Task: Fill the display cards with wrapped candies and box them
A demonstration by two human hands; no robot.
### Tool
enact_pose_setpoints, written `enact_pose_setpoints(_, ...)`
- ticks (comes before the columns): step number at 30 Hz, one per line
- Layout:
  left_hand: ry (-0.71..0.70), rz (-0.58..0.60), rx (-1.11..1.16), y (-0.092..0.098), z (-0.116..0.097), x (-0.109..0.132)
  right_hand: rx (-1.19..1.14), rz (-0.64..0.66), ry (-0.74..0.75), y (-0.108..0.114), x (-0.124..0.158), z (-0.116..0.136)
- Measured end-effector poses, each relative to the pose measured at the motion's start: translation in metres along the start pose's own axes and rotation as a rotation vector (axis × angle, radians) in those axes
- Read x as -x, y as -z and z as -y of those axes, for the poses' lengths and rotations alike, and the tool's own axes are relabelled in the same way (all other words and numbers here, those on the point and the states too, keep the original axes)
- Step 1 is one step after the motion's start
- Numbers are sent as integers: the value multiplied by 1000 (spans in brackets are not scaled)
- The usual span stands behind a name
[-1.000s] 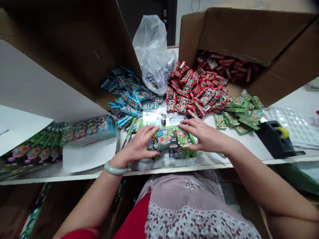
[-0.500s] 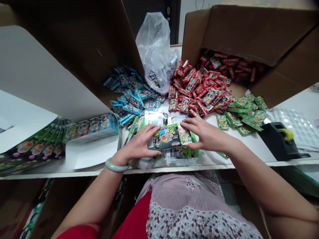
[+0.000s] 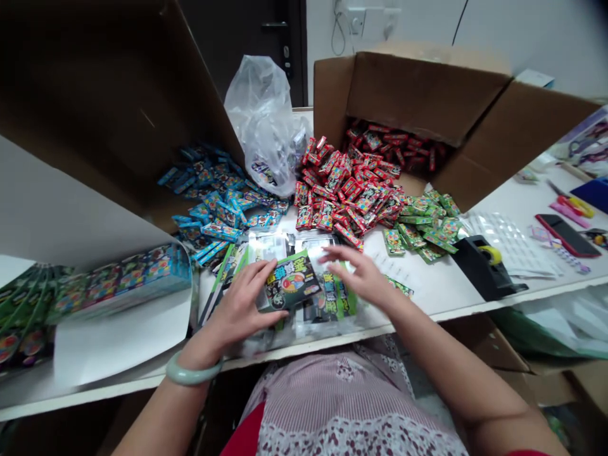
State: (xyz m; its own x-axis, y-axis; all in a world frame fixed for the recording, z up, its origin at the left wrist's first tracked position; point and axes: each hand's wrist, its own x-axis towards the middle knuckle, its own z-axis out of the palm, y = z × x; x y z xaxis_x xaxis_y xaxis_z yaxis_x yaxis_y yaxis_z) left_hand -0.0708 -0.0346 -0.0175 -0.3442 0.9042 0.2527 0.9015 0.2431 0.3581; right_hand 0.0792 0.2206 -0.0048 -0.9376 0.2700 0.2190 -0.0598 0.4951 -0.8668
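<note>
My left hand [image 3: 240, 306] grips a green printed snack packet [image 3: 287, 282], tilted on a stack of similar packets and clear film [image 3: 327, 310]. My right hand [image 3: 358, 273] is lifted just right of that packet, fingers spread, holding nothing. A jade bangle [image 3: 190, 373] circles my left wrist. Beyond my hands lie loose heaps of blue packets [image 3: 213, 199], red packets [image 3: 342, 190] and green packets [image 3: 420, 228].
An open cardboard box [image 3: 418, 95] holds more red packets behind the heaps. A clear plastic bag [image 3: 261, 126] stands beside it. To the right are a black tape dispenser [image 3: 482, 266] and a phone [image 3: 567, 234]. A large cardboard flap [image 3: 95, 114] rises at left, above blue-green boxed packets [image 3: 123, 291].
My right hand has let go of the green packet and lifted off it. My left hand has turned the packet, and the view has swung so everything sits lower and further left.
</note>
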Motion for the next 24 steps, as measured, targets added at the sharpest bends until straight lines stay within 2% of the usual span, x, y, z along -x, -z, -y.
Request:
enact_pose_setpoints(2, 53, -34, -17, 6, 4, 3, 94, -186, -108, 18, -15, -22)
enact_pose_setpoints(3, 79, -55, -19, 8, 6, 5, 185, -239, -171, 26, -23, -34)
enact_pose_setpoints(6, 110, -102, 1, 11, 10, 7, 313, -257, -335, 38, -40, -67)
enact_pose_setpoints(9, 105, -109, 3, 7, 12, 9, 234, -279, -391, 36, -45, -85)
enact_pose_setpoints(12, 127, -117, -9, 5, 16, 12, 105, -260, -422, 34, -38, -89)
enact_pose_setpoints(19, 127, -132, 11, 4, 22, 11, -186, -65, -448, 41, -11, -68)
enact_pose_setpoints(21, 129, -117, 14, 3, 20, 10, -159, 110, -399, 40, -14, -59)
enact_pose_setpoints(23, 124, -92, 10, 2, 16, 10, -45, 308, -287, 35, -24, -51)
enact_pose_setpoints(24, 117, -80, 9, 2, 15, 10, 43, 348, -214, 32, -30, -48)
